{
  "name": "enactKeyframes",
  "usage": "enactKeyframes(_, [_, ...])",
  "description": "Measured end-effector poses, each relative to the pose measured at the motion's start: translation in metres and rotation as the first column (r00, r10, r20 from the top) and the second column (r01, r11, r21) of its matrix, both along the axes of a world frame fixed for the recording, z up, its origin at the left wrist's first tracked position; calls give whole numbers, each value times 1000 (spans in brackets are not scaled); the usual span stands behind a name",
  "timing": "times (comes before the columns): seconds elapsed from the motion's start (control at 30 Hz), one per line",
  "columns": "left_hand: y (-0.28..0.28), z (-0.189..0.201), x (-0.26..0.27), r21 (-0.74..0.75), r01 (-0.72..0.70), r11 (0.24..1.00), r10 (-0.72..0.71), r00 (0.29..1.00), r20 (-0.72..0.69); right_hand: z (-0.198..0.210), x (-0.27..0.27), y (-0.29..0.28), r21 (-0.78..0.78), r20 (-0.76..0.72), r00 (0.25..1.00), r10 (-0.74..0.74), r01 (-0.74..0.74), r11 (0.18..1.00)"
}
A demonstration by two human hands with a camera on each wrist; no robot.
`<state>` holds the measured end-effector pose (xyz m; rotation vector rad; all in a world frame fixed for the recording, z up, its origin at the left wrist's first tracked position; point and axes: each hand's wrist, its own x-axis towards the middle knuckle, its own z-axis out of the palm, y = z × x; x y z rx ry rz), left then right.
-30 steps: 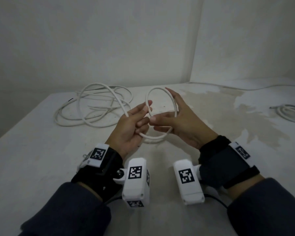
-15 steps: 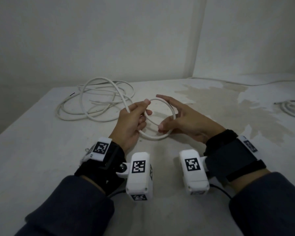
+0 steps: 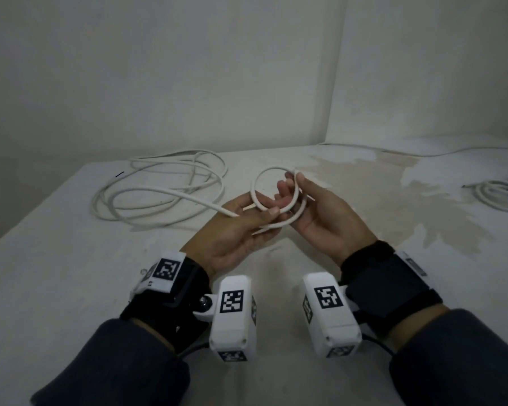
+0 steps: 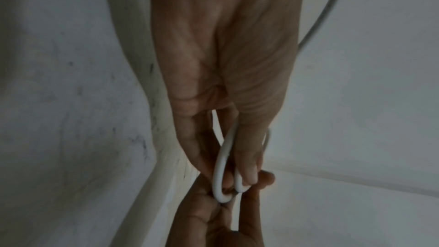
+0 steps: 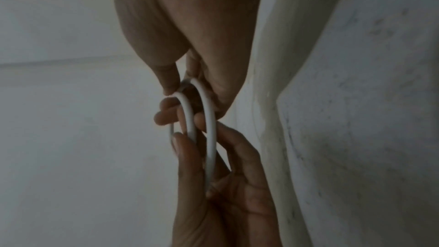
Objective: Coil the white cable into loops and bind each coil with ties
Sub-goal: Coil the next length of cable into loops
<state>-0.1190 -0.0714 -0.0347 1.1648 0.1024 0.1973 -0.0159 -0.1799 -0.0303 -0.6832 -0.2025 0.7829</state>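
Note:
The white cable (image 3: 255, 187) forms a small coil of about two turns, held up between both hands over the table (image 3: 71, 259). My left hand (image 3: 264, 215) pinches the lower part of the coil, thumb on top. My right hand (image 3: 302, 189) holds the coil's right side, with fingers curled round the strands. From the left hand the cable runs left to a loose pile (image 3: 159, 189). The left wrist view shows the left hand (image 4: 228, 176) pinching the cable (image 4: 219, 168). In the right wrist view two strands of the cable (image 5: 211, 129) pass under the right hand (image 5: 185, 100). I see no ties.
A second bundle of white cable (image 3: 499, 197) lies at the table's right edge. One thin cable (image 3: 452, 150) runs along the back by the wall. Walls close the table at the back and right. The tabletop has a stained patch (image 3: 393, 200).
The hands have lifted and turned the coil, and a further turn lies against the first. The right hand now curls round the right side instead of resting flat behind it.

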Motion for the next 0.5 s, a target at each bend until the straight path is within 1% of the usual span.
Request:
enactKeyframes(0.07, [-1, 0, 0, 33, -22, 999, 22, 1000, 4, 1, -2, 3, 9, 21, 1000, -13, 13, 1000])
enactKeyframes(0.1, [-1, 0, 1, 39, -62, 997, 62, 998, 5, 1, -2, 4, 25, 0, 999, -41, 41, 999])
enactKeyframes(0.17, [1, -1, 5, -9, -213, 977, 214, 977, 17, 0, 1, 6, 46, -62, 991, -123, 126, 991])
enactKeyframes(0.2, [2, 0, 7, -66, -304, 950, 306, 952, 25, 0, 3, 6, 40, -77, 984, -163, 166, 985])
enactKeyframes(0.27, [3, 1, 9, -175, -460, 870, 476, 877, 60, 0, 6, 6, 13, -61, 971, -232, 233, 972])
enactKeyframes(0.33, [1, 2, 10, -210, -577, 789, 604, 790, 101, 0, 6, 5, -23, 25, 964, -266, 267, 963])
enactKeyframes(0.4, [0, 3, 9, -153, -660, 735, 678, 720, 148, 2, 3, 6, -73, 187, 953, -240, 257, 964])
enactKeyframes(0.43, [-1, 4, 9, -96, -680, 727, 685, 707, 176, 3, 2, 5, -107, 284, 936, -208, 247, 963])
enactKeyframes(0.47, [-1, 4, 9, -30, -683, 730, 674, 712, 195, 4, 1, 4, -147, 381, 908, -172, 243, 959])
enactKeyframes(0.5, [-1, 5, 8, 40, -667, 744, 648, 735, 199, 5, 0, 3, -189, 470, 872, -133, 246, 951])
